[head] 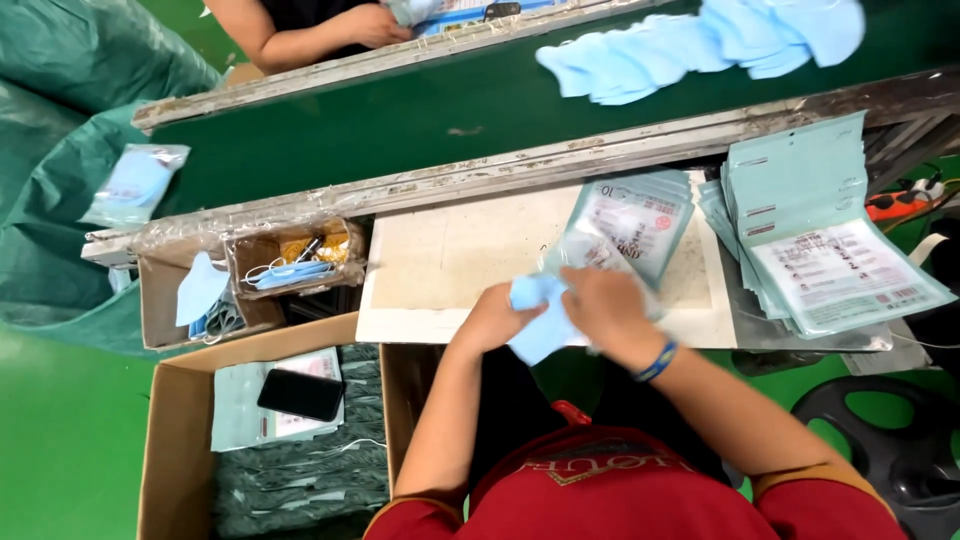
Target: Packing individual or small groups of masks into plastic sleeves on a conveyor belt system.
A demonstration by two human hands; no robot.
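Fingers of your left hand (497, 318) and right hand (603, 305) close together on a light blue face mask (538, 322), held just above the near edge of the pale work board (440, 262). A printed pouch (632, 224) lies right behind your right hand, pouch stack (825, 235) farther right.

A flat pale-teal pouch (630, 225) with a white printed label lies on the white board, just above the worker's hands. To its right sits a fanned stack of matching pouches (820, 230). A sealed clear packet (135, 183) rests on the green sheet at left. A dark phone (300, 393), screen off, lies in the cardboard box.
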